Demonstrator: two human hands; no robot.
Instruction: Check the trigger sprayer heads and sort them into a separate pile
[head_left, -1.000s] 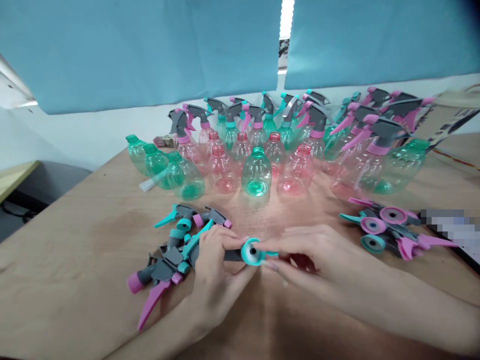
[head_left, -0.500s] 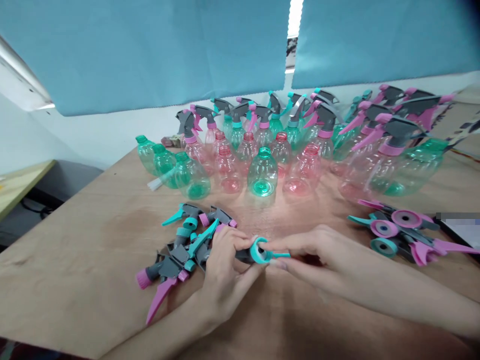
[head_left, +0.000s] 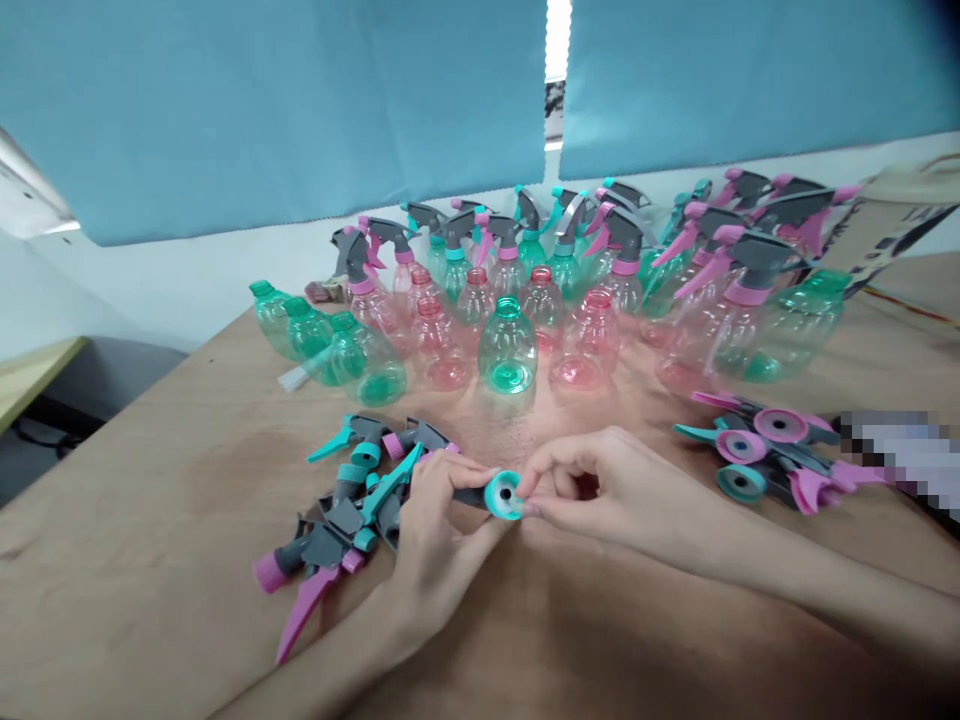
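Note:
My left hand (head_left: 439, 525) is closed round a grey trigger spray head (head_left: 502, 495), its turquoise collar facing me so that the round opening shows. The thumb and fingertips of my right hand (head_left: 600, 485) are pinched together at the collar's right edge; anything small between them cannot be made out. Beside my left hand lies a pile of loose spray heads (head_left: 341, 515) in grey with pink or turquoise parts. Farther right, past my right hand, sits a second group of spray heads (head_left: 781, 426), several with collars turned up.
Behind the hands, open green bottles (head_left: 508, 350) and pink bottles (head_left: 439, 350) stand on the wooden table (head_left: 165, 520). Several bottles with spray heads fitted (head_left: 750, 275) stand toward the back and right. A printed bag (head_left: 885, 225) and a blurred-out flat object (head_left: 892, 450) are at right.
My right index finger was reaching into the collar's opening; now it is drawn back into a pinch at the rim. The view has shifted slightly to the right.

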